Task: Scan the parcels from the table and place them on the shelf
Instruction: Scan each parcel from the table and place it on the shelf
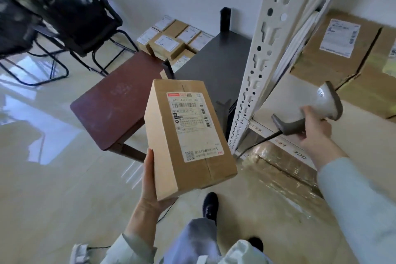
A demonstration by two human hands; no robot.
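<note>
Glossy pale tiled floor [53, 188] underfoot. The left hand [150, 191] cradles a cardboard parcel [188, 135] from beneath, thumb up its side, label upward, held in the air over the floor. The right hand [315, 128] grips a grey scanner [310, 113] by its handle, just above the white shelf [364, 146]. Beyond the parcel, a reddish-brown desk [113, 103] and a dark desk [214, 66] stand side by side. Small parcels [171, 40] lie stacked against the far wall; black chairs [70, 21] stand left, with open floor between.
</note>
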